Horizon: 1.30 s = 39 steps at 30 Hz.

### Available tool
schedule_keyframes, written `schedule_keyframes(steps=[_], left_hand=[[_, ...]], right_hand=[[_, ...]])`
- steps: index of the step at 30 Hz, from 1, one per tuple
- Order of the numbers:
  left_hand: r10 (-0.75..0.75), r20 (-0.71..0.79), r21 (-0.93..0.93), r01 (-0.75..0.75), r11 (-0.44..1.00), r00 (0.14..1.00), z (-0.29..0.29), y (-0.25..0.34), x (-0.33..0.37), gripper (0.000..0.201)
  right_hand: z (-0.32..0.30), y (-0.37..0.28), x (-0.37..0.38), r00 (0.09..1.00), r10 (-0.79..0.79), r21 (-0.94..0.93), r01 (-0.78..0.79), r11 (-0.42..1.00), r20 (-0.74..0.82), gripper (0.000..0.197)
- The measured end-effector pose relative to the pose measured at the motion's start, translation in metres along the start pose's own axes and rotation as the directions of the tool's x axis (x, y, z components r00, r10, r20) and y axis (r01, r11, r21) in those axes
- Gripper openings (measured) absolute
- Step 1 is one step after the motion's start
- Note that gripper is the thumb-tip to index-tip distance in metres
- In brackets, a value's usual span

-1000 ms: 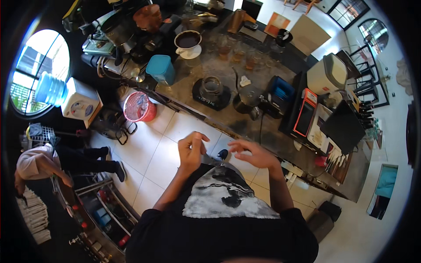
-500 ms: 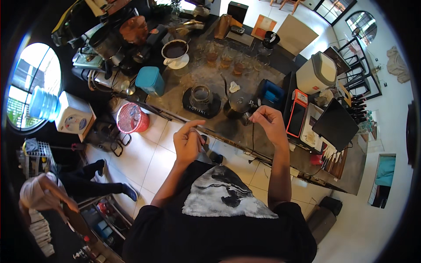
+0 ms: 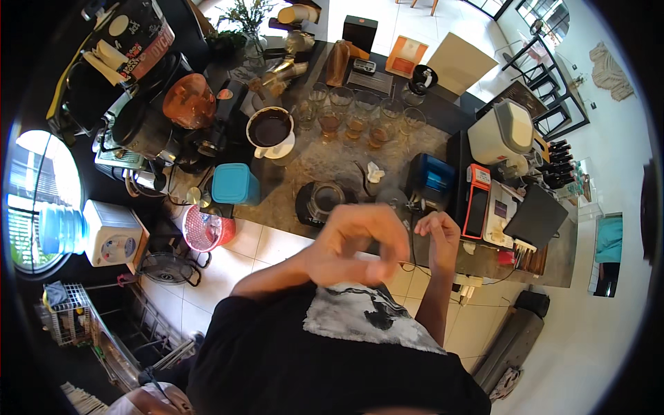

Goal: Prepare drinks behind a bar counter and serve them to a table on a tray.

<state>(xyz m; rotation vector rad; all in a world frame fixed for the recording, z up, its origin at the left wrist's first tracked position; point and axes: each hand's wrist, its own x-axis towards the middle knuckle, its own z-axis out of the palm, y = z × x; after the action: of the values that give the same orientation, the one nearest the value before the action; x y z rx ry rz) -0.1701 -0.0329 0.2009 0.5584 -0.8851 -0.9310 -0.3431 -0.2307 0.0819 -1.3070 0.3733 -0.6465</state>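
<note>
My left hand (image 3: 360, 243) is raised close to the camera over the front edge of the grey stone counter (image 3: 325, 162), fingers curled in against the thumb with nothing visible in them. It partly hides a glass server on a black scale (image 3: 319, 202). My right hand (image 3: 440, 238) hovers at the counter's edge, fingers bent, just below a blue box-shaped device (image 3: 432, 180) and a thin black cable; whether it grips anything is unclear.
On the counter stand a teal container (image 3: 234, 183), a white cup of dark coffee (image 3: 270, 131), a row of glasses (image 3: 360, 119), an orange payment terminal (image 3: 477, 200) and a white appliance (image 3: 505, 135). A pink basket (image 3: 204, 228), a fan (image 3: 162, 266) and a water dispenser (image 3: 104, 234) sit on the tiled floor at left.
I have moved nearer the counter. My left hand has risen toward the camera and curled shut; my right hand has stayed near the blue device at the counter's edge.
</note>
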Motion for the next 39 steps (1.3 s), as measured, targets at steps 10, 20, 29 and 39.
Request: schedule_keyframes(steps=[10,20,29,39], left_hand=[[0.568,0.497,-0.826,0.156,0.542,0.656,0.023,0.057,0.047,0.07],[0.479,0.425,-0.763,0.02,0.646,0.769,0.009,0.048,0.02,0.076],[0.187,-0.57,0.305,-0.005,0.952,0.8,-0.049,0.007,-0.124,0.059],[0.47,-0.675,0.735,0.461,0.497,0.569,-0.129,0.023,-0.121,0.02]], right_hand=[[0.049,0.005,0.008,0.999,0.052,-0.045,-0.051,0.998,0.006,0.019],[0.052,0.02,0.0,0.964,0.142,-0.013,-0.143,0.99,0.227,0.013],[0.077,0.01,0.001,0.889,0.234,-0.131,-0.198,0.971,0.394,0.014],[0.129,0.026,0.055,0.943,0.012,-0.672,0.228,0.704,0.333,0.017]])
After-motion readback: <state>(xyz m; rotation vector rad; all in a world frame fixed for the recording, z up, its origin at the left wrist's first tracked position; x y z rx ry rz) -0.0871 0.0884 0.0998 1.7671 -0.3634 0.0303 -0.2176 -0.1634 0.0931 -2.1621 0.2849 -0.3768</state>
